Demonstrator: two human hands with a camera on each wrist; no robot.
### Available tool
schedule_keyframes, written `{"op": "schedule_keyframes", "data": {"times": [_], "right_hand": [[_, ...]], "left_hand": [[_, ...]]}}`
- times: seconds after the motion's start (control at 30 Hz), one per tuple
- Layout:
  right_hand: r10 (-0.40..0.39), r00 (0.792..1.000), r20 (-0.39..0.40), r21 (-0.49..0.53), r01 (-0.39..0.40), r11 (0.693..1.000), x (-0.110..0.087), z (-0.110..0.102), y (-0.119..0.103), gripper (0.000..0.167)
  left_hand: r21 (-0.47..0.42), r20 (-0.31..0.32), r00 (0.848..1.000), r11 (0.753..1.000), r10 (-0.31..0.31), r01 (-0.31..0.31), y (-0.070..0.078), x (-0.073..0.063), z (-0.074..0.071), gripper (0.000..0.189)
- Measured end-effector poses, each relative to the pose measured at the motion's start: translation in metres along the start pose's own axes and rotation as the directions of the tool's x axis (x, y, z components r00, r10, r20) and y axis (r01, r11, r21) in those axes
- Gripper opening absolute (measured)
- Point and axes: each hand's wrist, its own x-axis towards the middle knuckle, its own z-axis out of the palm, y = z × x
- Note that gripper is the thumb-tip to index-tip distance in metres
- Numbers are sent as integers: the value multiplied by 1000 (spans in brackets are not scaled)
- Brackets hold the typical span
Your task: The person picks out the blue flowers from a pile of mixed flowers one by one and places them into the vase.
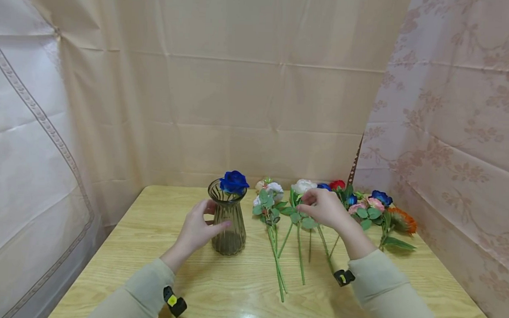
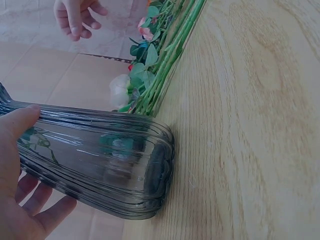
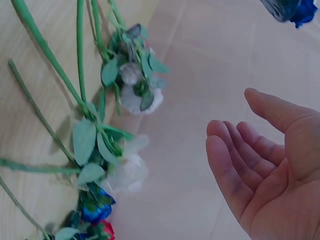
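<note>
A ribbed, smoky glass vase [image 1: 230,230] with a flared rim stands upright on the table. One blue rose [image 1: 234,182] is in it, its bloom resting at the rim. My left hand [image 1: 198,227] holds the vase from the left side, thumb across the near face and fingers behind; the left wrist view shows the same grip on the glass [image 2: 95,155]. Over the flowers to the right, my right hand [image 1: 326,209] hovers with loosely bent fingers and nothing in them. Below it in the head view lies a white flower [image 1: 303,186] with green leaves.
Several artificial flowers lie in a row right of the vase, stems toward me: pale blooms [image 1: 274,191], a red one [image 1: 337,184], pink ones [image 1: 375,203], a blue one [image 1: 381,197] and an orange one [image 1: 403,220]. A beige curtain [image 1: 240,83] hangs behind the wooden table [image 1: 216,288].
</note>
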Motion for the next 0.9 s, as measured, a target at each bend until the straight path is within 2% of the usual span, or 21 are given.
{"op": "schedule_keyframes", "data": {"times": [0.2, 0.37, 0.9], "right_hand": [[0, 996, -85, -55, -5, 998, -1, -15, 8, 33], [-1, 995, -103, -105, -10, 994, -1, -23, 16, 40], [124, 992, -20, -132, -125, 983, -6, -24, 40, 63]], "left_hand": [[1, 0, 1000, 1000, -9, 9, 0, 0, 0, 61], [0, 1, 1000, 1000, -12, 12, 0, 0, 0, 60], [-2, 1, 1000, 1000, -12, 12, 0, 0, 0, 62]]}}
